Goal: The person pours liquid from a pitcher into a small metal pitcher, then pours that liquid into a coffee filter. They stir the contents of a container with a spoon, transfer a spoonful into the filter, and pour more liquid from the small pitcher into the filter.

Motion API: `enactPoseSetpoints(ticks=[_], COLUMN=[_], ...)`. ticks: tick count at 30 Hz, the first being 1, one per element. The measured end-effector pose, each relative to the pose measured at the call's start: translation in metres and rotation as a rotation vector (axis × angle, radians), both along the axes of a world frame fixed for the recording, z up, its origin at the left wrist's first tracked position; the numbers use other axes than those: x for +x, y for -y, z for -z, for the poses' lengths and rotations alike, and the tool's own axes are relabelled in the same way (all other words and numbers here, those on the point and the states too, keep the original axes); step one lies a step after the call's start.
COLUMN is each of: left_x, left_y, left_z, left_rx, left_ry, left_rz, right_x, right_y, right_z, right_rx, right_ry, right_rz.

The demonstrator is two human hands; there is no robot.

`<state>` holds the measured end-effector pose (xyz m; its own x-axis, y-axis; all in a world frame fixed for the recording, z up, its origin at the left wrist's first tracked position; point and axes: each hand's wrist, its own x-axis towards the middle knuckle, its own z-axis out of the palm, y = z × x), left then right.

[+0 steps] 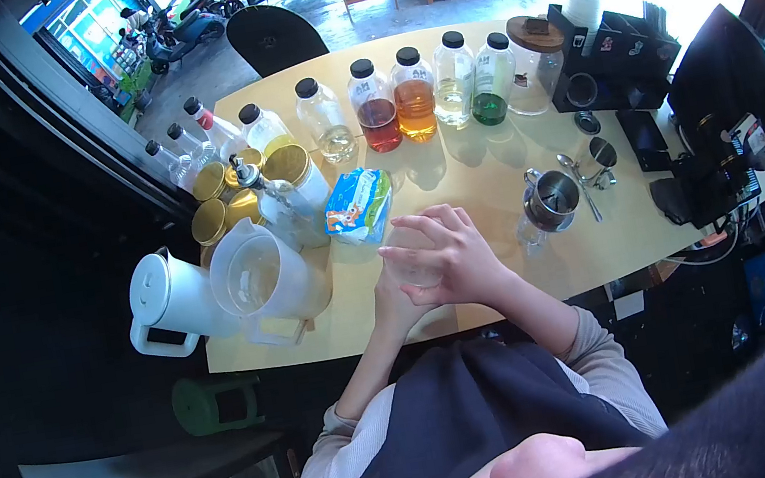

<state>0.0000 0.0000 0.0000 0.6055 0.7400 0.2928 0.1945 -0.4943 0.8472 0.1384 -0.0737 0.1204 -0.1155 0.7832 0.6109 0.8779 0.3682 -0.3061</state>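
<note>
A clear cup (416, 272) is held between my two hands over the near edge of the table. My right hand (457, 255) curls across its top and right side, with the fingers over the rim. Below and to the left, my left hand (397, 305) grips the cup's lower part, partly hidden behind it. Just beyond the hands lies a blue-and-white tissue pack (358, 205). To the right stands a metal drip filter (552, 200) on a glass. The cup's contents, if any, cannot be made out.
On the left stand a white kettle (174, 297), a clear plastic pitcher (260, 283) and gold-lidded jars (291, 165). Several black-capped bottles (415, 94) of coloured liquid line the back. Spoons (583, 187), a phone (644, 139) and a monitor (734, 88) are on the right.
</note>
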Motion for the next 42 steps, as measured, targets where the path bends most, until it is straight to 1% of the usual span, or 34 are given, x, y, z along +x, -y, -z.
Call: enactPoseSetpoints(ticks=[3,5,6,8,9,11,15,17,18,20,21,23,24,26,27,29,30,32,33,35,36,38,39,41,42], left_x=[-0.002,0.003,-0.001,-0.005,-0.005,-0.003,-0.005,-0.006,-0.006,-0.009,-0.008,-0.008,-0.007,-0.006,-0.004,-0.001,0.001,0.003,0.002,0.001,0.003,0.008,0.008,0.005,0.001], left_y=[-0.006,0.001,0.005,0.008,0.009,0.009,0.008,0.01,0.008,0.003,0.002,0.004,0.004,0.006,0.007,0.011,0.011,0.012,0.012,0.01,0.008,0.002,0.001,-0.001,-0.003], left_z=[-0.001,-0.003,-0.006,-0.011,-0.011,-0.009,-0.007,-0.013,-0.009,0.0,-0.001,-0.001,-0.002,-0.002,-0.007,-0.016,-0.018,-0.019,-0.018,-0.017,-0.013,-0.003,-0.001,0.004,0.004], left_rx=[0.064,0.023,0.024,-0.079,-0.078,-0.059,-0.096,-0.128,-0.127,-0.071,-0.069,-0.088,-0.089,-0.065,-0.065,-0.062,-0.062,0.018,0.017,-0.086,-0.086,0.26,0.259,0.107,0.107], left_ry=[0.046,0.067,0.061,0.067,0.065,0.065,0.05,0.02,0.019,-0.01,-0.01,-0.008,-0.007,-0.004,-0.004,-0.075,-0.075,0.055,0.054,0.017,0.016,0.037,0.036,0.063,0.059], left_rz=[0.014,-0.001,0.004,-0.018,-0.015,-0.033,-0.021,-0.036,-0.034,0.037,0.037,0.022,0.02,0.008,0.008,-0.027,-0.026,-0.046,-0.041,-0.026,-0.023,-0.004,-0.005,-0.01,-0.007], right_x=[-0.002,0.01,0.012,0.018,0.018,0.015,0.015,0.021,0.024,0.027,0.026,0.02,0.018,0.013,0.01,0.004,0.001,-0.006,-0.012,-0.024,-0.03,-0.037,-0.035,-0.026,-0.015], right_y=[-0.003,-0.004,-0.005,-0.009,-0.009,-0.01,-0.011,-0.015,-0.017,-0.018,-0.018,-0.013,-0.011,-0.008,-0.006,-0.004,-0.003,-0.003,-0.001,0.001,0.003,0.005,0.006,0.007,0.008], right_z=[-0.005,-0.012,-0.013,-0.016,-0.018,-0.021,-0.022,-0.022,-0.023,-0.024,-0.025,-0.026,-0.024,-0.021,-0.019,-0.015,-0.013,-0.009,-0.006,-0.001,0.0,0.0,-0.002,-0.008,-0.013], right_rx=[0.041,-0.02,-0.019,-0.113,-0.112,-0.185,-0.2,-0.216,-0.215,-0.254,-0.252,-0.211,-0.212,-0.131,-0.131,-0.071,-0.071,-0.032,-0.033,0.008,0.007,-0.013,-0.015,-0.125,-0.125], right_ry=[0.023,-0.005,-0.011,-0.024,-0.025,0.023,-0.002,-0.031,-0.032,-0.087,-0.087,0.001,0.002,0.004,0.005,0.007,0.007,0.008,0.006,0.055,0.054,0.088,0.087,0.055,0.051], right_rz=[0.065,-0.057,-0.052,-0.18,-0.177,-0.217,-0.211,-0.312,-0.31,-0.402,-0.402,-0.323,-0.325,-0.222,-0.222,-0.105,-0.104,0.027,0.031,0.281,0.284,0.392,0.391,0.271,0.274])
